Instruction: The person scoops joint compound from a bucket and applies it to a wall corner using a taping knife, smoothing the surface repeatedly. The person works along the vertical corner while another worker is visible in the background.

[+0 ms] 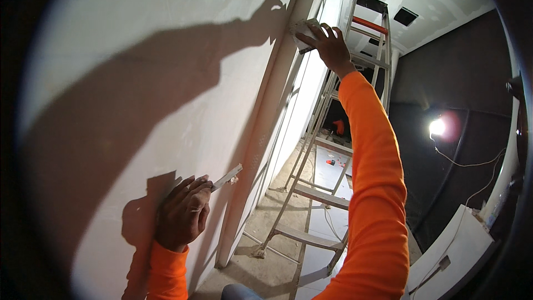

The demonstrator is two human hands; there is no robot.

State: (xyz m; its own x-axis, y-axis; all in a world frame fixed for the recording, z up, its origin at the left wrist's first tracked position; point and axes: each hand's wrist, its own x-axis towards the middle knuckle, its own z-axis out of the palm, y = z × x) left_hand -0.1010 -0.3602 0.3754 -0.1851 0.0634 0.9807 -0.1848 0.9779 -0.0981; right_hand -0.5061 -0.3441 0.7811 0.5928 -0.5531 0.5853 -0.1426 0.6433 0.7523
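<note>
My right hand (333,50) is raised high, its fingers wrapped over a flat, plaster-smeared scraper (304,32). That scraper rests against the narrow edge (280,55) of a pale plastered wall (183,94). Lower down, my left hand (185,211) is closed beside the wall face, gripping a flat blade coated with white filler (226,176); a lump of filler clings to the blade's underside. The handle, if it has one, is hidden in my fist. Both orange sleeves show, and my arm's shadow falls across the wall.
An aluminium stepladder (322,195) stands open just right of the wall edge. A bright work lamp (437,128) shines against a dark wall (449,72), its cable hanging. White boards (458,247) lean at lower right. Pale panels (327,228) lie on the concrete floor (272,216).
</note>
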